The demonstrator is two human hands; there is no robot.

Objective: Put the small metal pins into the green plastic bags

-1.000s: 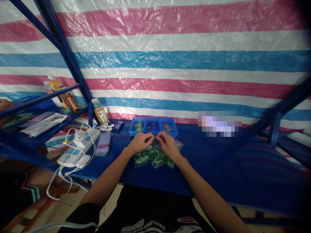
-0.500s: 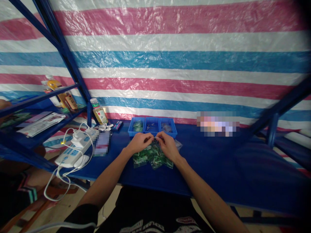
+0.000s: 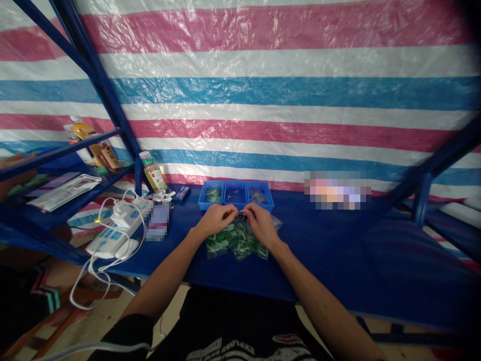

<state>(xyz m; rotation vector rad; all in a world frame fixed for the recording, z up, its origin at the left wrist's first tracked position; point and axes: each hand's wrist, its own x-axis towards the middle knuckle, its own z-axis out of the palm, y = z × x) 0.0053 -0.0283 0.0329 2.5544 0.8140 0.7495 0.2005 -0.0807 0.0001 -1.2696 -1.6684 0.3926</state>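
Green bags [image 3: 240,244] lie below as I see the left hand [image 3: 217,219] and right hand [image 3: 260,224] slightly farther apart than before, fingertips pinching a small piece [image 3: 241,213] between them, too tiny to identify.

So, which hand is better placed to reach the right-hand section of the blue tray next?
Probably the right hand: it sits in front of that section, while the left hand is nearer the tray's left end. Both hands pinch a small thin object, though.
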